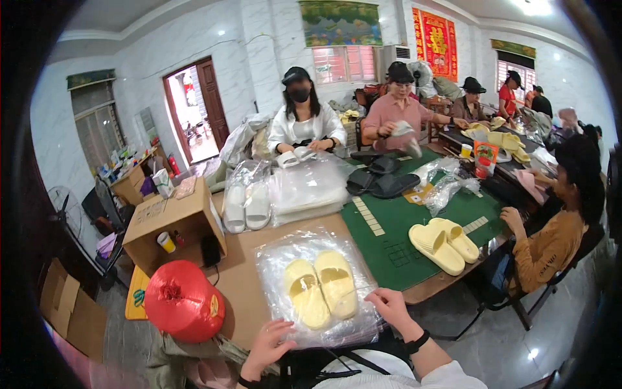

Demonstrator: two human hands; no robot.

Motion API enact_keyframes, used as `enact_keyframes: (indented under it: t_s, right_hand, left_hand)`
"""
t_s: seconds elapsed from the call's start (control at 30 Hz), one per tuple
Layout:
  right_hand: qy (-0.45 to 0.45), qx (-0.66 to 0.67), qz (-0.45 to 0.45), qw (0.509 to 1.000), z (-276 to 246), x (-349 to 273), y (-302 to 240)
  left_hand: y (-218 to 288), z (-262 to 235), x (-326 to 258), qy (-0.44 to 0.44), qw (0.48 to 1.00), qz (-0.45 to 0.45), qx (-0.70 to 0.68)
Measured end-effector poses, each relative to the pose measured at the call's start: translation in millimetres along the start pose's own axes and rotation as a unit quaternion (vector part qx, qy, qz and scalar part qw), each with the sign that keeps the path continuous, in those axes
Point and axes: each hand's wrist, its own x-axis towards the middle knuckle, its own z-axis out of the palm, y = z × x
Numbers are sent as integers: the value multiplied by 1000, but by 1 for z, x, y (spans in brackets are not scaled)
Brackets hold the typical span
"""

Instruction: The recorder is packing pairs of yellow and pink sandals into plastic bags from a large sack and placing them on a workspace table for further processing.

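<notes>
White sleeves, dark band on each wrist, perhaps watches.

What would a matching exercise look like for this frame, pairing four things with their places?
Things:
1. pale yellow foam slippers in a clear plastic bag
2. loose yellow foam slippers
3. dark grey foam slippers
4. round red bundle

Places:
A. far end of the green mat
B. between the left hand and right hand
C. left table corner, below the cardboard box
D. near right part of the green mat

Pairs: 1-B, 2-D, 3-A, 4-C
</notes>
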Motion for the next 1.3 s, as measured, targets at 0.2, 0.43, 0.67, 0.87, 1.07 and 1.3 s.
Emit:
enact_keyframes:
  t_s: [0.2,0.43,0.67,0.87,1.07,1.3]
  right_hand:
    - [17,37,78,996,0,-12,14]
    - [41,158,119,979,-6,12,7]
    - [63,11,90,994,5,26,20]
    - [95,-308,-42,946,20,8,23]
    - [45,-311,-278,908,30,6,-23]
    - [-23,-282,-222,933,68,-2,18]
  left_hand:
    - [-42,25,-23,42,999,-21,-23]
    - [-4,22,20,138,934,-245,-220]
    - [-32,29,30,172,914,-272,-245]
    - [-57,48,13,138,936,-312,-85]
    - [-68,55,25,149,957,-240,-72]
    - [-49,48,54,56,950,-307,-18]
